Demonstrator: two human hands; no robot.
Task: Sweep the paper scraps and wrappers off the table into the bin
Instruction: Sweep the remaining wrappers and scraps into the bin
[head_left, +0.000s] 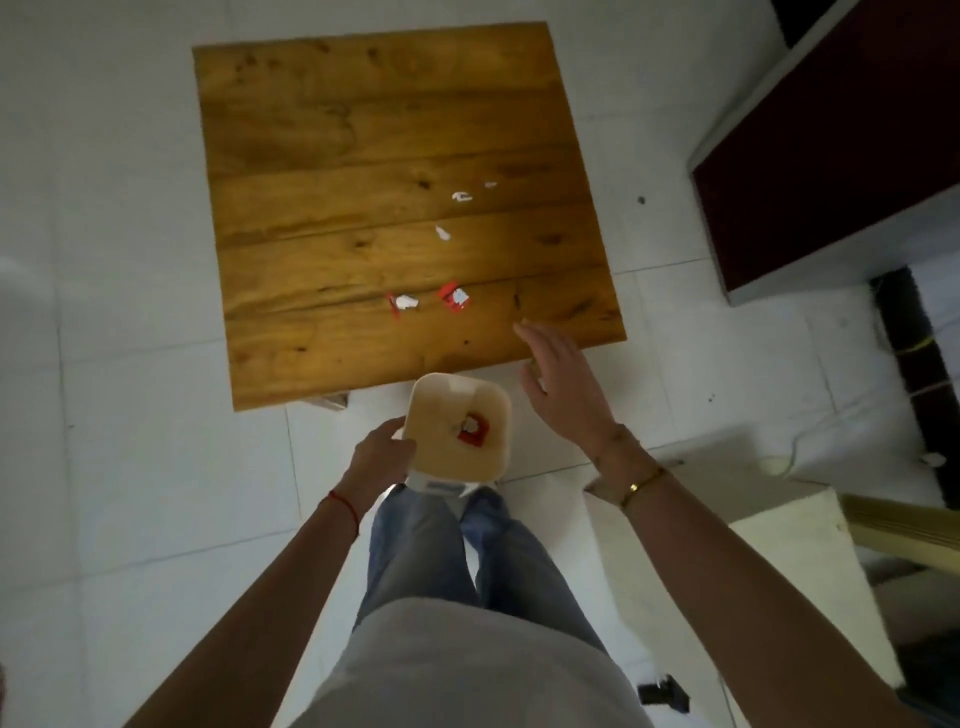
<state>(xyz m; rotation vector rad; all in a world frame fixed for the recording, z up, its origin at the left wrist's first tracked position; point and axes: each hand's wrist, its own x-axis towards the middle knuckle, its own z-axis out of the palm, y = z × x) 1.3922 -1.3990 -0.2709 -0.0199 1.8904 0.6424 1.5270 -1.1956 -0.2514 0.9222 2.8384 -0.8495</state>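
A square wooden table (363, 156) fills the upper middle of the head view. Two red-and-white wrappers (455, 298) (402, 303) lie near its front edge. Small white paper scraps (442, 234) (461, 196) (490, 184) lie further back on the right half. A cream bin (441, 452) hangs just below the table's front edge, with one red-and-white wrapper (474, 428) inside. My left hand (382, 460) grips the bin's left rim. My right hand (563, 387) hovers open with fingers spread over the table's front right corner, holding nothing.
White tiled floor (130, 415) surrounds the table. A dark red cabinet (841, 156) stands at the right. A cream box-like surface (779, 519) sits at the lower right, with a small black object (665, 693) on the floor near it. My legs stand right behind the bin.
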